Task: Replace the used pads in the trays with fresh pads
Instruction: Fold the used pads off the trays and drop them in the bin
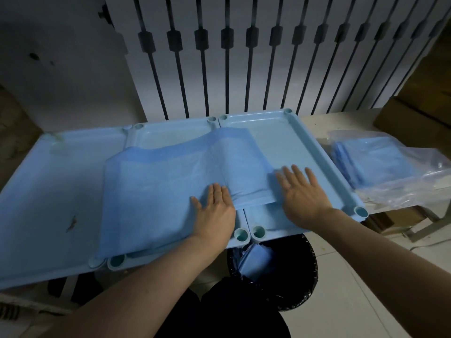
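- Under the left hand (214, 208) and the right hand (305, 193), a pale, scuffed surface (317, 125) carrying the trays, bare further right of the right hand.
- Beyond the fingertips, a white slatted panel (244, 57) with dark vertical slots, upright beside a grey wall (61, 69); below the right forearm, white floor tiles (366, 289).
- Three light blue moulded plastic trays side by side: a brown-smeared left tray (36, 191) well left of the left hand, a middle tray (170, 132) beneath the left hand, a right tray (292, 142) beneath the right hand. All smooth and shallow, with raised rims and round sockets at the corners.
- One thin blue rectangular pad (158, 186), soft and faintly quilted with a darker border, spread over the middle tray and lapping onto the right tray; wavy along the far edge, creased between the hands.
- Left hand released, flat on the pad, fingers straight and together, gripping nothing.
- Right hand released too, palm down, fingers fanned, on the pad's right edge above the right tray.
- One clear crinkled plastic bag of folded blue pads (366, 159) on the surface, right of the right hand, beside the right tray.
- One round black-lined bin (305, 276) on the floor, below and between the wrists, with a crumpled blue pad (256, 259) inside.
- One brown cardboard box (415, 118) far right, beyond the bag.
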Available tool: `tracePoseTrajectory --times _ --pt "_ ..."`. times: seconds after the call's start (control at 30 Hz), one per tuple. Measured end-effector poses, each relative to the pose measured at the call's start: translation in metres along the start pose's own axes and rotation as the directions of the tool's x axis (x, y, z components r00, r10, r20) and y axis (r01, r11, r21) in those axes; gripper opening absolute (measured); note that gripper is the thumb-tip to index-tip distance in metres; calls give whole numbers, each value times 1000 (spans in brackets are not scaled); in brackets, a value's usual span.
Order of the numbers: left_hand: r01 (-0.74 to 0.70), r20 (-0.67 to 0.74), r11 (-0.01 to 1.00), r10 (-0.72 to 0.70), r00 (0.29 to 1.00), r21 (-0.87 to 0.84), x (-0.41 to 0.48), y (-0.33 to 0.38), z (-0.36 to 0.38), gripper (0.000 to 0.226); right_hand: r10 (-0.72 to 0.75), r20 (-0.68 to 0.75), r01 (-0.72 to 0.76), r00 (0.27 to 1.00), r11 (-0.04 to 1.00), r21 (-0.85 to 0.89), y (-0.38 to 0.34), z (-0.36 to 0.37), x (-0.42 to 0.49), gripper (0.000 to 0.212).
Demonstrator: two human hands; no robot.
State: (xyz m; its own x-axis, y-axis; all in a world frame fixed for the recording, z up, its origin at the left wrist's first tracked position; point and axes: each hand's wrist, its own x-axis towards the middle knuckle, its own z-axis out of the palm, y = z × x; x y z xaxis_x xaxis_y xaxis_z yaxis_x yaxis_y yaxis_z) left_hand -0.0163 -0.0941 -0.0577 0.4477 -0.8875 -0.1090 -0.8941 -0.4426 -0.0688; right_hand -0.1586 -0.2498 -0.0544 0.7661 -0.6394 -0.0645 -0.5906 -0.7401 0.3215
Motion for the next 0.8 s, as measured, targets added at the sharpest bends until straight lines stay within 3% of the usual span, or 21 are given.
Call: tracePoseTrajectory --times 0.07,0.17,0.3,0.37,0.47,0.53,0.63,0.7,0.77,0.8 --pt "7 -25 1000 -8 1000 -10 1 0 0 68 -164 -162 186 973 975 126 -24 -8 -5 83" --pt "19 -79 1000 -19 997 -4 2 0 1 61 -270 -373 341 888 930 139 -62 -10 -6 80" --pt "22 -200 997 -36 979 -71 0 -8 10 61 -257 -501 351 826 931 102 -92 -19 0 40" --pt "-33 -246 998 19 969 -54 -3 -20 17 39 -260 -493 323 830 945 46 -94 -20 4 39" --pt "-25 -171 995 8 985 -97 -19 -36 13 54 -231 -471 270 851 963 15 -87 -20 1 44" --pt "6 -159 1000 -5 987 6 -30 -54 11 57 -208 -451 243 868 970 20 -80 -19 -1 55" --pt "-15 -292 998 33 956 65 -49 -94 15 52 -175 -458 203 871 979 12 -74 -20 -2 62" --pt "-21 -281 997 40 959 71 -62 -120 22 50 -155 -446 180 881 983 14 -73 -21 -4 62" --pt "-3 -277 997 24 960 77 -78 -142 18 28 -129 -399 155 908 987 34 -76 -23 -5 56" --pt "-25 -274 997 44 961 74 -84 -149 15 27 -113 -361 141 926 988 54 -80 -27 -8 56"
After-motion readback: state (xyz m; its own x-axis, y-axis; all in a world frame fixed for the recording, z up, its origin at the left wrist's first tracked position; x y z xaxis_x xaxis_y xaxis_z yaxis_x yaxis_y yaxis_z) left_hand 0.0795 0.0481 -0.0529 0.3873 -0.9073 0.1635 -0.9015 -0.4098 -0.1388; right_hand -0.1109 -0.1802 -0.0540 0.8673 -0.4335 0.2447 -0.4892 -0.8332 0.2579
